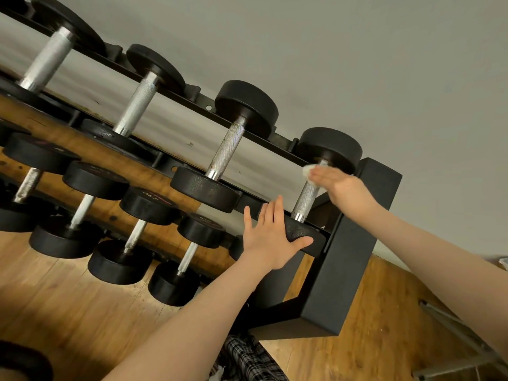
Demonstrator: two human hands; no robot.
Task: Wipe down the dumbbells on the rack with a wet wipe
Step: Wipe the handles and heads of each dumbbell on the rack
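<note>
The rack runs across the view on a slant, with two tiers of dumbbells lying crosswise in its cradles so each handle bridges the gap between the rails and can be reached from the front. At the far left of the top tier sits a large dumbbell, then a second dumbbell, then a third dumbbell whose handle looks spotted. Below them, the lower row holds smaller dumbbells, nearer the wooden floor.

Further right, the left hand lies flat and spread, fingers straight, against the near weight of the end dumbbell, thumb hooked under its edge. It holds nothing; it seems placed there to keep the dumbbell from rolling in its cradle while the handle is rubbed.

Just right of that, the right hand presses the wet wipe onto the top of that dumbbell's knurled handle, close to the far weight. A crumpled white corner shows beyond the fingertips, and the fingers bend over the wipe and bar, holding it there. This looks like the handle being wiped on the last dumbbell of the top row, beside the rack's black end post.
</note>
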